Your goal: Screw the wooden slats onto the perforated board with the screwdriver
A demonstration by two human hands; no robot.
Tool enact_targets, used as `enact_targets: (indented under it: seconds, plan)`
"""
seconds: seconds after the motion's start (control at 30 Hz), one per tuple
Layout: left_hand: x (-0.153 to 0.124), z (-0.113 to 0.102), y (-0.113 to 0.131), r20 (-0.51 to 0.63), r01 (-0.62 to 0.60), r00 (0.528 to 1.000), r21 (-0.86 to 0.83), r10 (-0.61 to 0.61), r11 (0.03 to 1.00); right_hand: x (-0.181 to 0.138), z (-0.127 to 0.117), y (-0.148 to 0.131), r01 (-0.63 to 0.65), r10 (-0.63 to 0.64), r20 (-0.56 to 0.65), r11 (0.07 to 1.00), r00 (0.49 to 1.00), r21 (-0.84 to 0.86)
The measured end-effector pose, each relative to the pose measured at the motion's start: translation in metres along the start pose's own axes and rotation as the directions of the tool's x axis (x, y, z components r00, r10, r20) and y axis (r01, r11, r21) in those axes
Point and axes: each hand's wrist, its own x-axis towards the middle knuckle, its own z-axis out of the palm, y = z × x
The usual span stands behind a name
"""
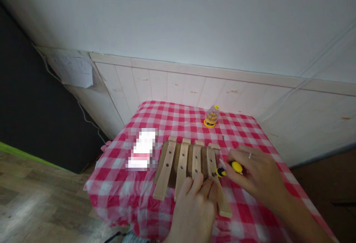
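A wooden rack (172,174) lies on the table, made of several pale slats with hooked far ends, screwed across a darker brown board. In my right hand (257,172) is a small yellow-and-black screwdriver (221,172), gripped by its handle. Its tip meets the rightmost slat (224,204), at or close to the lower screw spot; the exact contact is too small to make out. My left hand (196,207) rests on the rack's near middle, fingers curled and pressed against the wood beside the tip. Those fingers hide parts of the middle slats.
A clear-capped bit holder (211,117) with a yellow base stands behind the rack. One small screw (223,138) lies on the red-and-white checked tablecloth (172,118). Left of the rack is a blurred-out white rectangle (143,148). A panelled wall (178,87) borders the table's back.
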Motion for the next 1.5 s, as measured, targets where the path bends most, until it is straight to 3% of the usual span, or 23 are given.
enact_targets:
  seconds: [0.1, 0.23, 0.3, 0.4, 0.47, 0.6, 0.67, 0.73, 0.83, 0.9, 0.97, 1.07, 1.13, 1.23, 1.33, 1.43, 1.5]
  plan:
    - [-0.001, 0.001, -0.001, -0.007, -0.001, 1.0, -0.004, 0.001, 1.0, 0.004, 0.007, -0.003, -0.002, -0.026, -0.114, 0.971, 0.993, -0.239]
    - [-0.001, 0.003, -0.002, -0.034, 0.0, 0.999, 0.012, 0.0, 1.0, 0.006, 0.01, -0.004, -0.078, 0.045, -0.116, 0.951, 0.992, -0.298]
    - [-0.001, 0.004, -0.002, -0.032, -0.002, 0.999, 0.009, 0.002, 1.0, 0.005, 0.009, -0.004, -0.12, 0.101, -0.097, 0.968, 0.99, -0.22]
    - [-0.001, 0.003, -0.001, -0.029, -0.005, 1.0, -0.004, 0.005, 1.0, 0.003, 0.01, -0.005, -0.136, 0.144, -0.043, 0.979, 0.989, 0.149]
    - [-0.001, 0.002, -0.001, -0.029, -0.009, 1.0, -0.004, 0.009, 1.0, 0.001, 0.013, -0.006, -0.145, 0.164, -0.004, 0.881, 0.986, 0.451]
    - [0.0, 0.001, -0.001, -0.009, 0.005, 1.0, -0.014, -0.005, 1.0, -0.006, 0.028, -0.009, -0.239, 0.258, 0.117, 0.513, 0.959, 0.825]
    - [0.0, 0.001, -0.001, -0.014, 0.01, 1.0, -0.022, -0.011, 1.0, -0.011, 0.037, -0.008, -0.251, 0.256, 0.171, 0.323, 0.951, 0.913]
    - [0.001, 0.002, -0.002, -0.022, 0.003, 1.0, -0.021, -0.004, 1.0, -0.015, 0.045, -0.005, -0.269, 0.214, 0.228, 0.19, 0.95, 0.944]
    - [0.0, 0.002, -0.002, -0.014, -0.001, 1.0, -0.016, 0.001, 1.0, -0.02, 0.047, 0.004, -0.319, 0.156, 0.298, 0.13, 0.942, 0.939]
    - [0.0, 0.002, -0.001, -0.013, 0.003, 1.0, -0.018, -0.003, 1.0, -0.021, 0.041, 0.01, -0.339, 0.133, 0.319, 0.181, 0.938, 0.923]
    - [0.0, 0.002, -0.001, -0.029, 0.001, 1.0, -0.022, -0.002, 1.0, -0.019, 0.033, 0.014, -0.327, 0.088, 0.316, 0.298, 0.945, 0.897]
    - [-0.001, 0.003, -0.001, -0.079, 0.001, 0.997, -0.023, -0.002, 1.0, -0.014, 0.023, 0.015, -0.243, 0.001, 0.27, 0.436, 0.963, 0.866]
    - [-0.002, 0.005, -0.001, -0.122, 0.0, 0.992, -0.018, -0.002, 1.0, -0.011, 0.023, 0.014, -0.188, 0.011, 0.211, 0.499, 0.977, 0.846]
    - [-0.003, 0.008, -0.001, -0.189, -0.002, 0.982, -0.006, 0.0, 1.0, -0.013, 0.031, 0.009, -0.127, 0.123, 0.065, 0.612, 0.99, 0.781]
    - [-0.004, 0.01, -0.001, -0.247, 0.003, 0.969, -0.005, -0.004, 1.0, -0.022, 0.041, 0.002, -0.102, 0.253, -0.149, 0.763, 0.956, 0.638]
    - [-0.004, 0.012, -0.001, -0.273, 0.006, 0.962, -0.019, -0.011, 1.0, -0.031, 0.046, -0.005, -0.089, 0.256, -0.337, 0.893, 0.906, 0.441]
    - [-0.004, 0.012, -0.001, -0.266, 0.011, 0.964, -0.029, -0.018, 1.0, -0.033, 0.047, -0.01, -0.088, 0.233, -0.401, 0.934, 0.886, 0.347]
